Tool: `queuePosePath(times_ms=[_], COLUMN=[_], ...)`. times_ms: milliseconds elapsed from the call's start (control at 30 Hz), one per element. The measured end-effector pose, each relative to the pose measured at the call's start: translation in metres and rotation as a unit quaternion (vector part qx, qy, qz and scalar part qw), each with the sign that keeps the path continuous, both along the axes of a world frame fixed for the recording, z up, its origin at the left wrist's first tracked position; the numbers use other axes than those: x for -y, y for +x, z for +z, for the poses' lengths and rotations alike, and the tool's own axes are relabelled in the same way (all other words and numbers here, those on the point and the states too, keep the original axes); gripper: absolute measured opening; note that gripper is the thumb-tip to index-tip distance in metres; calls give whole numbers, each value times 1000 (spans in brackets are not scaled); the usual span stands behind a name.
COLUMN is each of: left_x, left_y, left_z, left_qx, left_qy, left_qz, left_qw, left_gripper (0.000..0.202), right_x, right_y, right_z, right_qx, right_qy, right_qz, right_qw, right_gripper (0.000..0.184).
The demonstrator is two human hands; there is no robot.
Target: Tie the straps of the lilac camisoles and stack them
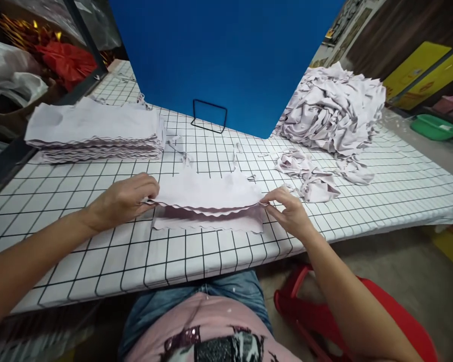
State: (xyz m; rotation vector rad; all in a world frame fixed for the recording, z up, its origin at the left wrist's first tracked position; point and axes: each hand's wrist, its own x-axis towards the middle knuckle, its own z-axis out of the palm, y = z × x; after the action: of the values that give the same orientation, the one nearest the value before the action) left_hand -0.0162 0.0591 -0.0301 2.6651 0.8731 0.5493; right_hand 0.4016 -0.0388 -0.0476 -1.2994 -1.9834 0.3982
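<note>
A pale lilac fabric piece (211, 193) with wavy edges is stretched between both hands, just above the table. My left hand (130, 196) pinches its left front corner. At the opposite front corner, my right hand (285, 208) grips it between thumb and fingers. Below the raised edge lies another pale fabric layer (207, 222); whether the two are joined I cannot tell. A neat stack of similar fabric pieces (94, 125) sits to the left. Toward the right lie a big crumpled fabric heap (332, 110) and several loose crumpled pieces (319, 186).
A white tablecloth with a black grid (128, 261) covers the table. Over its far side stands a large blue panel (226, 60), near a black wire-like frame (210, 115). A red plastic stool (392, 306) is at the right below, and a green basin (436, 126) farther back.
</note>
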Motion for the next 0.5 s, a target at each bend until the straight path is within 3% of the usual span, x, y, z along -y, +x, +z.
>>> queuePosePath(times_ms=[133,233,333,433,500], left_x=[8,20,29,34,33], left_y=[-6,-11,-14,-18,-17], left_z=[8,-3,-15,-19,-17], left_qx=[-37,-86,-82,-88,-99], left_qy=[33,30,51,84,93], left_qz=[-13,-47,-49,-47,-44], left_qw=[999,995,994,991,990], left_gripper=[5,8,19,31,27], right_x=[14,29,41,48,49], right_y=[6,7,3,-2,-3], right_z=[7,0,-6,-2,4], right_qx=[63,139,166,187,192], right_qy=[7,-43,-45,-57,-79], right_qz=[13,46,37,43,62], right_qw=[998,988,984,980,976], right_gripper=[12,12,19,26,22])
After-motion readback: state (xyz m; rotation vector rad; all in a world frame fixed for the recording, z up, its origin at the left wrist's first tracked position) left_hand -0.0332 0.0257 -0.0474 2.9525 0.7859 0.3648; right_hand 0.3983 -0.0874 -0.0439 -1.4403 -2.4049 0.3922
